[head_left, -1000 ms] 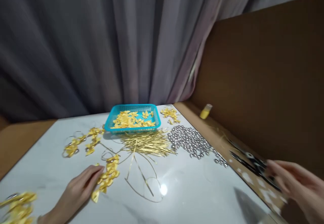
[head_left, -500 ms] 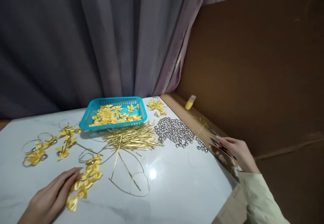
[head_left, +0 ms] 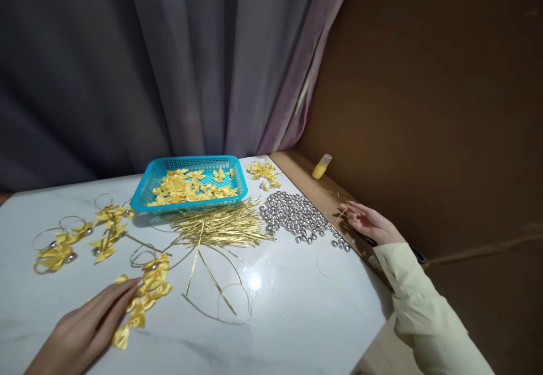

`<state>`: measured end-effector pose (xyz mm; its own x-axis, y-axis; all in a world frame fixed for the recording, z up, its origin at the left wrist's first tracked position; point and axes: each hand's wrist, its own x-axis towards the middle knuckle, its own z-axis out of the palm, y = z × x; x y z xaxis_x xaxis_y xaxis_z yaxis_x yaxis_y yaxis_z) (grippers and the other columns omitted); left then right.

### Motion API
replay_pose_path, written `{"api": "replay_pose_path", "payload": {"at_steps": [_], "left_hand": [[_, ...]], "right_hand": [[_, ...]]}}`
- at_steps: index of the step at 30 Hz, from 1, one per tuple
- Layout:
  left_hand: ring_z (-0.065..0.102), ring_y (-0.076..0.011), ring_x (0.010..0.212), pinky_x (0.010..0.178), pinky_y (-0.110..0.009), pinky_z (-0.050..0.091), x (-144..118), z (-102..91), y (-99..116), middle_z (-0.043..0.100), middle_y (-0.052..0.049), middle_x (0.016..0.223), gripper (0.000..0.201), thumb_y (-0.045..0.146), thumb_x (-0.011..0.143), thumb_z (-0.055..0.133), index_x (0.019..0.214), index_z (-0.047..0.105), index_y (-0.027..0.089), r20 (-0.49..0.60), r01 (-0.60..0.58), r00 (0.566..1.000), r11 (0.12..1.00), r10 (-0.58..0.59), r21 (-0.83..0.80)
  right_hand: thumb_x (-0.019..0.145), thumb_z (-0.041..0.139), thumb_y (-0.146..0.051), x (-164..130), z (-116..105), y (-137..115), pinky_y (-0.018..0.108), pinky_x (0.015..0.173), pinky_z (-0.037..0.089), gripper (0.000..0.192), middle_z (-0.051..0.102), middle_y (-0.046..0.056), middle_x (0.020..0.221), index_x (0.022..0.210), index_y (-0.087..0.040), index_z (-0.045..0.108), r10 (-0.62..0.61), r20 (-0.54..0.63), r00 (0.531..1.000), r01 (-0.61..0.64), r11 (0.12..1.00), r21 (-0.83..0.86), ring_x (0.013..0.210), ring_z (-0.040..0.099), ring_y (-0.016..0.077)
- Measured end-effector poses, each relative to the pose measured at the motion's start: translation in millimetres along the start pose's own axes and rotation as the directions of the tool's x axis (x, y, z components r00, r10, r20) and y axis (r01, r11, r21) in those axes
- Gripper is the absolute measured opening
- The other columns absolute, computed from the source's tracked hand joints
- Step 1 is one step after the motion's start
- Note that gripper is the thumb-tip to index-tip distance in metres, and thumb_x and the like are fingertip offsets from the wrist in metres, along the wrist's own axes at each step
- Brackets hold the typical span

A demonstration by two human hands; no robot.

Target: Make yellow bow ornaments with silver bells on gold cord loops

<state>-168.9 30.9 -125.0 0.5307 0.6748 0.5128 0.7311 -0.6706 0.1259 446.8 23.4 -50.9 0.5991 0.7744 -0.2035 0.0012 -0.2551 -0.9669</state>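
My left hand rests low on the left of the white table, fingers closed together at a cluster of yellow satin bows. Parts of the bows are hidden behind the fingers. At the right, my right hand reaches over the brown ledge, fingers loosely stretched and apart. Its fingertips are at a thin gold strand; whether they touch it is hard to tell. Beneath this hand lie scissors, mostly covered by the hand and sleeve.
A blue basket holds yellow bows. Before it lies a pile of gold wire ties, with silver bells beside it. Finished-looking bow pieces with wire loops sit left. A small yellow bottle is on the ledge.
My right hand has left the scissors and moved left and up along the ledge to the gold strand. More yellow shows behind my left hand, which has barely moved.
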Motion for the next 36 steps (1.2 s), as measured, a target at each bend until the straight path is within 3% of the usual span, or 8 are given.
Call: {"api": "replay_pose_path", "payload": {"at_steps": [4,10,17,23,27,30,33,36], "left_hand": [[0.070,-0.0221,0.089,0.082,-0.030,0.055,4.4,-5.0,6.5,0.070,0.000,0.107,0.063,0.015,0.090,0.034,0.146,0.013,0.035,0.042,-0.205,0.979,0.974,0.202,0.096],[0.068,-0.0208,0.092,0.091,-0.031,0.048,11.5,-9.2,15.4,0.069,-0.001,0.106,0.062,0.012,0.093,0.031,0.146,0.009,0.035,0.058,-0.175,0.984,0.979,0.170,0.103],[0.070,-0.0204,0.079,0.076,-0.026,0.052,19.5,-10.0,19.8,0.072,-0.003,0.092,0.032,0.019,0.093,0.030,0.119,0.049,0.023,-0.025,-0.161,0.986,0.983,0.164,0.090],[0.068,-0.0218,0.089,0.087,-0.031,0.050,10.4,-6.1,20.8,0.070,-0.002,0.100,0.022,0.029,0.091,0.046,0.112,0.053,0.023,0.048,-0.012,0.999,0.999,0.015,-0.049],[0.069,-0.0202,0.082,0.084,-0.029,0.052,18.0,-9.6,26.8,0.071,-0.001,0.096,0.020,0.029,0.088,0.051,0.106,0.057,0.023,0.028,0.005,1.000,0.996,-0.002,-0.093],[0.069,-0.0190,0.078,0.078,-0.026,0.053,25.7,-13.7,31.8,0.072,-0.003,0.092,0.019,0.027,0.089,0.050,0.103,0.060,0.019,-0.002,-0.024,1.000,0.993,0.024,-0.112],[0.069,-0.0191,0.078,0.078,-0.027,0.052,27.2,-15.0,33.0,0.071,-0.005,0.091,0.017,0.025,0.089,0.050,0.102,0.059,0.017,0.001,-0.030,1.000,0.993,0.030,-0.111],[0.068,-0.0192,0.079,0.079,-0.028,0.051,24.9,-14.5,31.9,0.070,-0.007,0.092,0.017,0.023,0.091,0.049,0.104,0.057,0.015,0.016,-0.043,0.999,0.993,0.045,-0.112]], "right_hand": [[0.092,0.052,-0.030,-15.1,-6.2,-10.0,0.027,0.062,0.053,0.021,0.061,0.004,0.095,0.105,-0.014,0.057,0.124,0.090,0.988,-0.130,0.990,0.064,0.073,0.060,0.0118],[0.075,0.064,-0.023,-56.6,-17.6,-24.9,0.017,0.032,0.031,0.009,0.049,-0.002,0.062,0.081,-0.018,0.067,0.094,0.114,0.989,-0.107,0.987,0.116,0.040,0.031,0.0039],[0.062,0.078,-0.037,-96.4,-2.1,-14.7,0.019,0.038,0.034,0.030,0.060,0.003,0.067,0.081,-0.015,0.070,0.050,0.081,0.995,-0.043,0.996,-0.082,0.049,0.041,0.0080],[0.072,0.069,-0.046,-135.9,34.0,-16.3,0.023,0.044,0.036,0.036,0.063,0.006,0.069,0.087,-0.013,0.069,0.086,0.214,0.973,-0.026,0.963,-0.267,0.050,0.043,0.0104],[0.080,0.053,-0.053,-156.2,42.0,-5.1,0.028,0.049,0.041,0.043,0.065,0.007,0.072,0.091,-0.015,0.066,0.040,0.238,0.970,0.095,0.845,-0.526,0.048,0.047,0.0133],[0.080,0.046,-0.051,-168.0,45.5,9.0,0.032,0.048,0.041,0.042,0.060,0.007,0.056,0.087,-0.015,0.066,-0.150,0.072,0.986,0.146,0.572,-0.807,0.048,0.054,0.0208],[0.083,0.044,-0.045,-181.1,64.3,13.6,0.032,0.048,0.042,0.035,0.064,0.009,0.066,0.093,-0.016,0.062,-0.427,0.092,0.900,0.283,0.411,-0.867,0.050,0.057,0.0215],[0.089,0.042,-0.026,-190.1,104.4,6.4,0.029,0.060,0.049,0.021,0.066,0.010,0.091,0.101,-0.018,0.056,-0.392,0.586,0.709,0.702,0.466,-0.539,0.065,0.061,0.0172]]}}
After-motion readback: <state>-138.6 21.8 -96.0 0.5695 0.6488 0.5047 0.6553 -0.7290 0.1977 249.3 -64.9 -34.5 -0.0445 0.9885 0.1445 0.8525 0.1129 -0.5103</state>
